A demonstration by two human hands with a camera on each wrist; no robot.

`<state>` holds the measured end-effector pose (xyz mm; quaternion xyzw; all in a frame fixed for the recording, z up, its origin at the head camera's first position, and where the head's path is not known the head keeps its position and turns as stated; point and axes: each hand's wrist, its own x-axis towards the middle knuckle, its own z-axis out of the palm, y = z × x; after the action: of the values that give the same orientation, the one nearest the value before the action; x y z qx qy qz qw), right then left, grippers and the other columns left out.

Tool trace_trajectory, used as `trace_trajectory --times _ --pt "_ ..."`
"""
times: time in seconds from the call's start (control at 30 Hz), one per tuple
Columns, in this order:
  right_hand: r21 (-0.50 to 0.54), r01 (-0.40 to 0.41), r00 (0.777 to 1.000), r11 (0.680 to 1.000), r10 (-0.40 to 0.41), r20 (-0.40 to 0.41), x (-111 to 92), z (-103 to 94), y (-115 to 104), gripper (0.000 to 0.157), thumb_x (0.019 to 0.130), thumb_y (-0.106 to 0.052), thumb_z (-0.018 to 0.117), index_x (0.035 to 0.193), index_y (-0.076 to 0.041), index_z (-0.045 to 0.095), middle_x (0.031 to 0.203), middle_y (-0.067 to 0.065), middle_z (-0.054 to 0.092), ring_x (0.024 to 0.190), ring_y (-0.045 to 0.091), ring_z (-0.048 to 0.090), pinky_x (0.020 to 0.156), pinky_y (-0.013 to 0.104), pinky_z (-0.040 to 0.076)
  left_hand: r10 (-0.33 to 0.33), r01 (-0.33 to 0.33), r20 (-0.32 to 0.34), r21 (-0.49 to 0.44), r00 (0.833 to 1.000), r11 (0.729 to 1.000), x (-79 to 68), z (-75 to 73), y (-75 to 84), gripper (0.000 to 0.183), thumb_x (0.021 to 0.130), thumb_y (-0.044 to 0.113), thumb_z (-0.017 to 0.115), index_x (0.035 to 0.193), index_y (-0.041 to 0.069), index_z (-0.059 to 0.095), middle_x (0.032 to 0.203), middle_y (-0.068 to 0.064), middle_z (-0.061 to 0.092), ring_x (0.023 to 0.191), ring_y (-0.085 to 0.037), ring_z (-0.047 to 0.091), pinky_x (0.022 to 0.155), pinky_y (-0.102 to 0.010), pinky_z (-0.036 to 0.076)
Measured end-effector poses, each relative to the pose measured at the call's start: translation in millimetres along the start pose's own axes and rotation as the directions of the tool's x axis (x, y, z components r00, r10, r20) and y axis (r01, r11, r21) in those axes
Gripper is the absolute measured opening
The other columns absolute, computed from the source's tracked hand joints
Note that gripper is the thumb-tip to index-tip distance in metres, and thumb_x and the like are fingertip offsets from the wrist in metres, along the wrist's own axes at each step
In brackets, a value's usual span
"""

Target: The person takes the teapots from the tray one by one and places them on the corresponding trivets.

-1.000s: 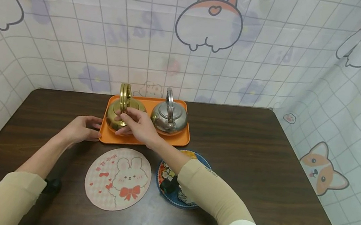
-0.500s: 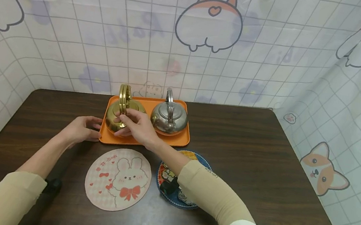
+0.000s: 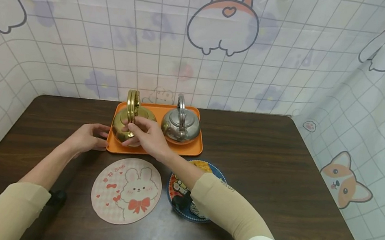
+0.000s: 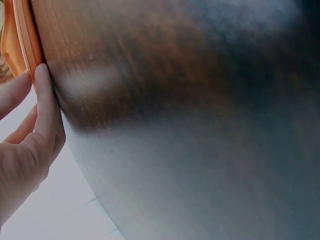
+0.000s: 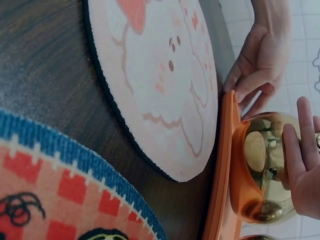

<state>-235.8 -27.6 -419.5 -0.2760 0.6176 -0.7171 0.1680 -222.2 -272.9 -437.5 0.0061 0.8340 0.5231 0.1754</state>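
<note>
An orange tray [image 3: 188, 151] holds a gold kettle [image 3: 118, 132] on its left half and a silver kettle [image 3: 181, 126] on its right, both with upright handles. My left hand [image 3: 83, 136] is at the tray's left edge; in the left wrist view its thumb and index finger [image 4: 43, 85] pinch the rim. With thumb and index finger, my right hand [image 3: 151, 136] holds the lower part of the gold kettle's handle [image 3: 132, 103]. Its other fingers extend in front of the kettle's body, hiding part of it. In the right wrist view the gold kettle [image 5: 272, 170] stands low in the tray.
A round pink rabbit mat [image 3: 126, 192] lies in front of the tray. Right of it is a round blue-rimmed mat [image 3: 189, 216], partly beneath my right forearm. The dark wooden table [image 3: 264, 159] meets a patterned wall covering [image 3: 184, 69] behind and at the sides.
</note>
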Motion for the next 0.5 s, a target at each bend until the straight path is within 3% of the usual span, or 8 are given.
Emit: trace_trajectory --times 0.5 --pt "0.004 -0.008 1.000 1.000 0.008 0.029 -16 1.3 -13 0.032 0.110 -0.010 0.050 0.134 0.009 0.059 0.117 0.026 0.065 0.087 0.036 0.074 0.086 0.042 0.062 0.009 -0.009 -0.008 0.029 1.000 1.000 0.2 1.2 0.5 0.065 0.097 -0.007 0.064 0.151 -0.018 0.029 0.137 -0.038 0.043 0.110 -0.037 0.065 0.087 -0.038 0.061"
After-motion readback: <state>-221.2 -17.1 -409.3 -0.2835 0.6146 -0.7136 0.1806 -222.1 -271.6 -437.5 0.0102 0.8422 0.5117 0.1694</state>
